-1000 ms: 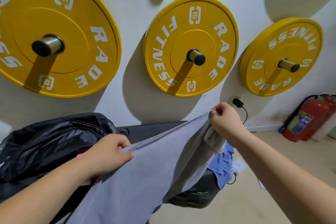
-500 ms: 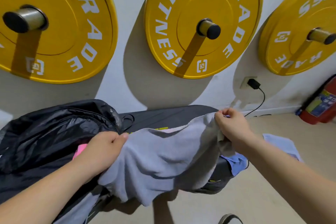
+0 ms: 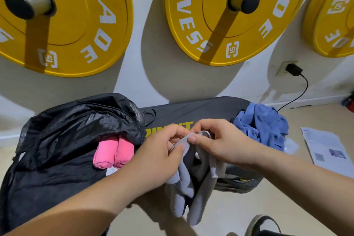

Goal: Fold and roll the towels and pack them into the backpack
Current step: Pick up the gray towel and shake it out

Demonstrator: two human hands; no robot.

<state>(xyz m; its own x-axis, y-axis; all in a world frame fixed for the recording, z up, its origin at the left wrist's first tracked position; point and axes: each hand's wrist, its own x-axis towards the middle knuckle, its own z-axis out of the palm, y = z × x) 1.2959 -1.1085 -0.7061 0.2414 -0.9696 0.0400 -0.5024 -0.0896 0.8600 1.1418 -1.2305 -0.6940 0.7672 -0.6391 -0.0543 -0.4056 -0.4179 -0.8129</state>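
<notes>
Towel (image 3: 180,188) beneath "TNESS" plate (image 3: 254,30), probably Fitness

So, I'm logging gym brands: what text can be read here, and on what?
"RADE", "15": left plate.
"TNESS", "ADE", "15": middle plate.
"DE": right plate, cut off.
Bench print: partly covered, unreadable.
Paper, towel tag: too small.

The hanging towel (image 3: 191,188) is plain light grey. 2 rolled towels (image 3: 115,152) in the black backpack (image 3: 67,130) are bright pink; the crumpled towel (image 3: 262,122) is blue. The counter (image 3: 201,109) is dark grey with yellow lettering. 3 wall plates (image 3: 249,40) are yellow with white lettering.
</notes>
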